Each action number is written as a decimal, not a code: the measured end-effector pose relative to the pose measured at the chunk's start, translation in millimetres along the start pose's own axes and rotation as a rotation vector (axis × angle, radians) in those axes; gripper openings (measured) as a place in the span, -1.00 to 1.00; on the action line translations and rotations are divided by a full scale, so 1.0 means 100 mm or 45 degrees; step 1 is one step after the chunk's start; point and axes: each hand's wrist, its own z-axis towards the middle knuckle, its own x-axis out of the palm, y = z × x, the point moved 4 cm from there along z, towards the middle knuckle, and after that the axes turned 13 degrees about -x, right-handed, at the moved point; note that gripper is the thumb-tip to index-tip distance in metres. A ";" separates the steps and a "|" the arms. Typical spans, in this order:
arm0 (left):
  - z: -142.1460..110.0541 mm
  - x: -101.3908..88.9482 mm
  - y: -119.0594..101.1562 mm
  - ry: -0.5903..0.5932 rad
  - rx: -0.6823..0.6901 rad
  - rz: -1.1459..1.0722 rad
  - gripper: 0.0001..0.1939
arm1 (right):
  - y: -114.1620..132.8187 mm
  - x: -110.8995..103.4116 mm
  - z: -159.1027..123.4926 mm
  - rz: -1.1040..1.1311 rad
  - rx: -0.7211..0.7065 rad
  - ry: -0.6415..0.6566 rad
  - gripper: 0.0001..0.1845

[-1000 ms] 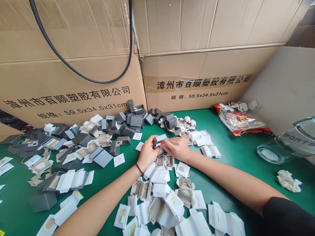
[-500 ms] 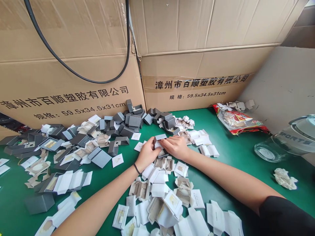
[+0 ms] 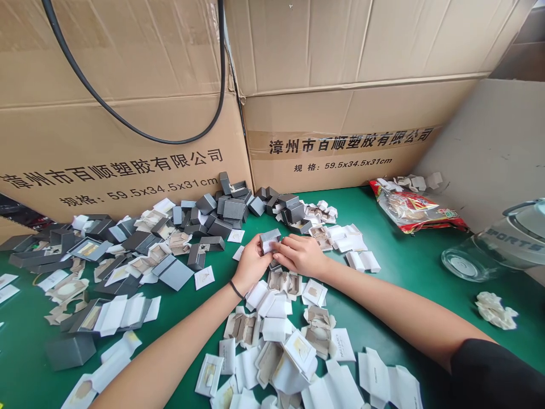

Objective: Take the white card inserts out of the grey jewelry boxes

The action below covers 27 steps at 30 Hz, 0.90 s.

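Observation:
My left hand [image 3: 252, 262] is closed around a small grey box [image 3: 269, 238] with a pale inner face. My right hand [image 3: 303, 254] reaches in from the other side, its curled fingers touching the box's near right edge. A second dark box part [image 3: 275, 262] shows just below the fingers, partly hidden by them. Under the hands lie torn beige card inserts [image 3: 284, 282] and folded white papers [image 3: 272, 304]. A small white card insert [image 3: 314, 292] rests near my right wrist.
Dark grey boxes [image 3: 233, 209] are heaped at the back and left, mixed with torn card. Two large cartons [image 3: 323, 113] wall off the far side. On the right stand a red snack bag [image 3: 415, 207], a clear plastic jug [image 3: 481, 250] and crumpled paper [image 3: 496, 310].
The small box has turned in my left hand, so its pale face shows more. My right fingers have slid down and right along it.

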 end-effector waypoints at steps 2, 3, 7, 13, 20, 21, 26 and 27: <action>0.01 -0.01 0.02 -0.011 -0.010 0.016 -0.69 | -0.01 0.02 0.00 0.000 0.057 0.042 -0.65; 0.01 -0.01 0.02 -0.009 -0.013 0.027 -0.69 | -0.01 0.03 0.00 0.006 0.072 0.061 -0.63; 0.01 -0.02 0.03 0.001 -0.007 0.074 -0.68 | 0.00 0.05 0.00 0.052 0.096 0.123 -0.62; -0.02 -0.01 -0.03 0.019 -0.034 0.063 -0.76 | -0.03 0.07 -0.03 0.145 0.174 0.122 -0.64; -0.06 -0.01 -0.09 0.021 0.043 0.194 -0.77 | -0.02 0.05 -0.02 -0.052 0.122 0.119 -0.66; -0.07 -0.01 -0.09 0.016 0.066 0.217 -0.76 | -0.02 0.04 -0.01 -0.083 0.104 0.134 -0.66; -0.06 0.00 -0.04 0.052 0.052 0.273 -0.69 | -0.03 0.02 0.00 -0.124 0.052 0.112 -0.73; -0.06 0.00 -0.03 0.065 0.044 0.274 -0.67 | -0.03 0.02 -0.01 -0.117 0.050 0.095 -0.74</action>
